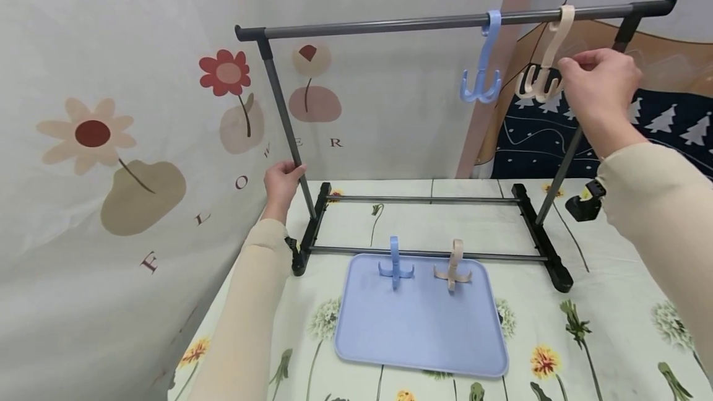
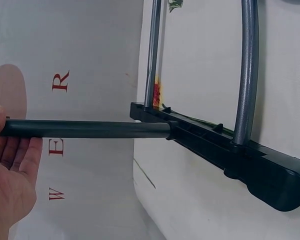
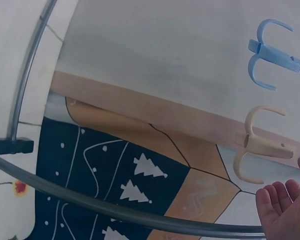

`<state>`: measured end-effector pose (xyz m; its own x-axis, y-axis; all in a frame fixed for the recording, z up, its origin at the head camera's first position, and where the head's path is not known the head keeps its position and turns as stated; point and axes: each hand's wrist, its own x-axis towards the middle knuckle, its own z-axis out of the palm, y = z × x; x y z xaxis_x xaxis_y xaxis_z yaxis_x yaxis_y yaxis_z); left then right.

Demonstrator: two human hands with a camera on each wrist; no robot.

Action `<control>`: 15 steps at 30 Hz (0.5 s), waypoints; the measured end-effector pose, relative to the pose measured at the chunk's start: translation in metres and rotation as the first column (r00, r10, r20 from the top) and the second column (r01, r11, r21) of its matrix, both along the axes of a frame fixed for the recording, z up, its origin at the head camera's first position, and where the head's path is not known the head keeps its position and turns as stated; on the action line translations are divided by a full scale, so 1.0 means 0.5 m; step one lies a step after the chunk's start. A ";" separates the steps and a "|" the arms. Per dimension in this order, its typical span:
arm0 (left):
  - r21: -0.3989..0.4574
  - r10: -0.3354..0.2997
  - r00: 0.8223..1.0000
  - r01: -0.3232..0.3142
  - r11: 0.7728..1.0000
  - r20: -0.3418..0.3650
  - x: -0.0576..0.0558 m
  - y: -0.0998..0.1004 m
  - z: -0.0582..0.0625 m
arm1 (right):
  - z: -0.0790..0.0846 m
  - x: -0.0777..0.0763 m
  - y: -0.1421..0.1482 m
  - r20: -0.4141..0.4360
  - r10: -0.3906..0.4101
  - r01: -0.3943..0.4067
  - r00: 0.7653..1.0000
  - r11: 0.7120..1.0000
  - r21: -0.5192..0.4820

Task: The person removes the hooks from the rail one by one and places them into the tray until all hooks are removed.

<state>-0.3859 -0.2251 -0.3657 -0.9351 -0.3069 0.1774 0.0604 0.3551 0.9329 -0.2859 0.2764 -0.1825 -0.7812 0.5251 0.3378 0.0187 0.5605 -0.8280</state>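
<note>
My left hand (image 1: 283,187) holds the left upright post (image 1: 285,110) of a dark grey clothes rack; in the left wrist view, thumb and fingers lie on either side of it. A blue four-pronged hook (image 1: 481,67) and a beige four-pronged hook (image 1: 548,60) hang from the top bar (image 1: 379,28), toward its right end. My right hand (image 1: 604,88) is beside the beige hook, fingers loosely bent, in front of the right post. In the right wrist view, the thumb lies close to the beige hook's stem (image 3: 270,146); whether they touch is unclear.
A light blue tray (image 1: 418,333) lies in front of the rack, holding another blue hook (image 1: 395,268) and another beige hook (image 1: 453,271). Black feet (image 1: 543,240) support the rack on a flowered tablecloth (image 1: 624,308). A printed curtain (image 1: 111,265) hangs close at the left.
</note>
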 end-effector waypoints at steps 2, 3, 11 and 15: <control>-0.004 0.002 1.000 -0.002 1.000 0.001 0.003 -0.002 0.000 | 0.002 -0.007 -0.006 -0.006 -0.001 0.001 1.000 1.000 -0.007; -0.004 0.001 1.000 -0.001 1.000 0.000 0.004 -0.002 0.000 | 0.002 -0.011 -0.008 -0.013 -0.001 0.001 1.000 1.000 -0.016; -0.003 0.002 1.000 -0.002 1.000 0.013 0.008 0.001 0.004 | -0.005 -0.033 -0.018 -0.055 -0.025 0.023 0.998 0.999 -0.033; 0.004 0.006 1.000 -0.006 1.000 0.014 0.004 0.001 0.004 | -0.004 -0.040 -0.025 -0.073 -0.024 0.021 0.997 0.999 -0.040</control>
<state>-0.3839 -0.2245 -0.3635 -0.9355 -0.3135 0.1628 0.0449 0.3517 0.9350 -0.3060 0.2640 -0.1846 -0.7425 0.5563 0.3731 -0.0310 0.5279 -0.8488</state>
